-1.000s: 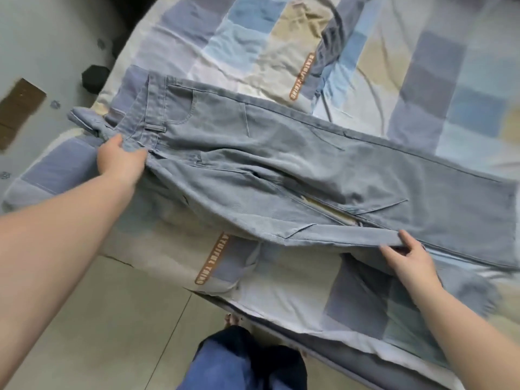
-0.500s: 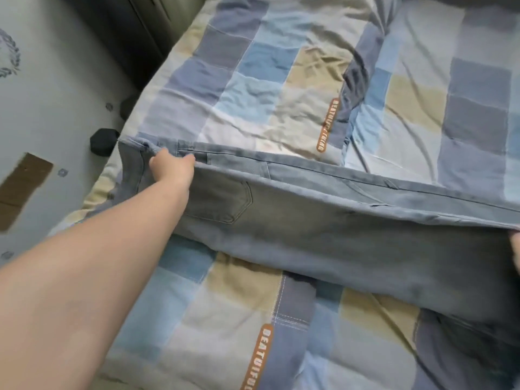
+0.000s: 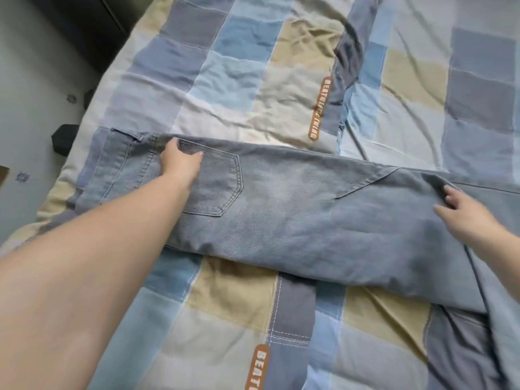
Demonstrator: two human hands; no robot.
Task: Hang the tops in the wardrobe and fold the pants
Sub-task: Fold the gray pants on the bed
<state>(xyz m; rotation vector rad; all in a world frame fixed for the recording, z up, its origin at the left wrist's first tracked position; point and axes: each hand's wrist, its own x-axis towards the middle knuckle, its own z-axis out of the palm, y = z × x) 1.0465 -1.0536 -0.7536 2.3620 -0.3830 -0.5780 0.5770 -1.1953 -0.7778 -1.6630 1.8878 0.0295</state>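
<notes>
A pair of light blue jeans (image 3: 295, 220) lies across the bed, folded lengthwise with one leg on the other. A back pocket faces up, with the waistband at the left. My left hand (image 3: 180, 161) lies on the waist end beside the pocket, fingers curled at the far edge of the denim and thumb pointing right. Over on the leg end, my right hand (image 3: 464, 212) has its fingers curled on a raised fold of the fabric. The hems run out of view at the right. No tops or wardrobe are in view.
The bed is covered by a wrinkled patchwork quilt (image 3: 239, 80) in blue, grey and tan squares. Its left edge drops to a grey floor (image 3: 33, 88), where a small black object (image 3: 63, 137) lies. Dark furniture stands at the top left.
Both hands lifted the near leg and carried it away from me over the far leg. The jeans now lie flat and doubled, and the view has moved closer over the bed.
</notes>
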